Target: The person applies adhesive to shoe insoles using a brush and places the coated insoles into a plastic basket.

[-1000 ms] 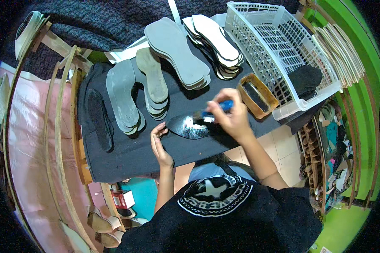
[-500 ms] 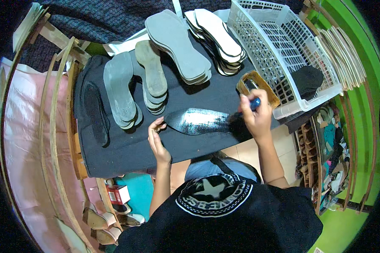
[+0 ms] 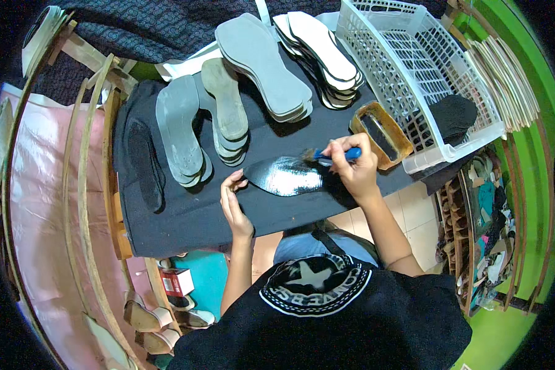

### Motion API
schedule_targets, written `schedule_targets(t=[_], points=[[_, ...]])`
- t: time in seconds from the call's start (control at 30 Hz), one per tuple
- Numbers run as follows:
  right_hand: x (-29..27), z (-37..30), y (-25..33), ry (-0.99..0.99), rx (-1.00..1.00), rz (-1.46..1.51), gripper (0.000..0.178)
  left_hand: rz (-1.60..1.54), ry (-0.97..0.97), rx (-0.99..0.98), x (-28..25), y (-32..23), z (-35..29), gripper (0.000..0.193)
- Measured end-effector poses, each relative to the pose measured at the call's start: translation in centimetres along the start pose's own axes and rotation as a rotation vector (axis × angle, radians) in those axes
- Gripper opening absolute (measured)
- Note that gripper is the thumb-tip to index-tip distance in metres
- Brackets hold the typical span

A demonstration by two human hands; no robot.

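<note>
A glossy black shoe-sole piece (image 3: 280, 179) lies on the dark cloth of the table (image 3: 185, 231), its surface wet and shining. My left hand (image 3: 234, 200) pinches its pointed left end with the fingertips. My right hand (image 3: 354, 166) is closed round the blue handle of a brush (image 3: 324, 155). The bristles rest on the upper edge of the sole piece, right of its middle. My right hand and its shadow hide the piece's right end. Just beyond that hand stands an open amber-brown tub (image 3: 402, 143), stained, with a dark inside.
Stacks of grey soles (image 3: 262, 65), smaller greyish soles (image 3: 225, 102) and white-topped soles (image 3: 324, 52) line the far side. More grey soles (image 3: 179, 132) and black pieces (image 3: 143, 163) lie left. A white plastic basket (image 3: 435, 157) holding black pieces stands at the far right.
My right hand has moved left from beside the tub, bringing the brush onto the sole piece. The tub shows more fully now. My left hand stays at the piece's left end.
</note>
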State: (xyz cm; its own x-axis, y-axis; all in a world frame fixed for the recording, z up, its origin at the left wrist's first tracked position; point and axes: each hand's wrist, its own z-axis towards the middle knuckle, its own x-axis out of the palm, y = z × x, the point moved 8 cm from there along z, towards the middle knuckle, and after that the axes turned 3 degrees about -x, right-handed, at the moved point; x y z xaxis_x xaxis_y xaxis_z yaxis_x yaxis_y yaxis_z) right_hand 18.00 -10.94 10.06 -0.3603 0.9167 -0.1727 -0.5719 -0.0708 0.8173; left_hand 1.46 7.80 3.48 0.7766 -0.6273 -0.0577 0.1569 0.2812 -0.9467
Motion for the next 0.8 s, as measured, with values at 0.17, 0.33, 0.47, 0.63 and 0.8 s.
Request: schedule_targets(t=[0.17,0.33,0.47,0.63,0.8], points=[[2.3,-1.7,1.2,0.112,-0.011,0.248,0.02,0.001,0.006,0.007,0.0,0.1,0.0,0.043],[5.5,-1.1,2.9,0.206,-0.259,0.136,0.02,0.028,0.011,0.006,0.3,-0.3,0.1,0.045],[5.7,1.9,1.4,0.116,-0.191,0.021,0.019,0.011,0.018,0.004,0.1,0.2,-0.1,0.045],[6.0,1.4,2.3,0.1,-0.259,0.136,0.018,0.026,0.012,-0.019,0.2,0.1,0.0,0.046],[7.1,0.1,1.8,0.195,-0.179,0.184,0.018,0.022,-0.001,-0.03,0.0,0.1,0.0,0.045]])
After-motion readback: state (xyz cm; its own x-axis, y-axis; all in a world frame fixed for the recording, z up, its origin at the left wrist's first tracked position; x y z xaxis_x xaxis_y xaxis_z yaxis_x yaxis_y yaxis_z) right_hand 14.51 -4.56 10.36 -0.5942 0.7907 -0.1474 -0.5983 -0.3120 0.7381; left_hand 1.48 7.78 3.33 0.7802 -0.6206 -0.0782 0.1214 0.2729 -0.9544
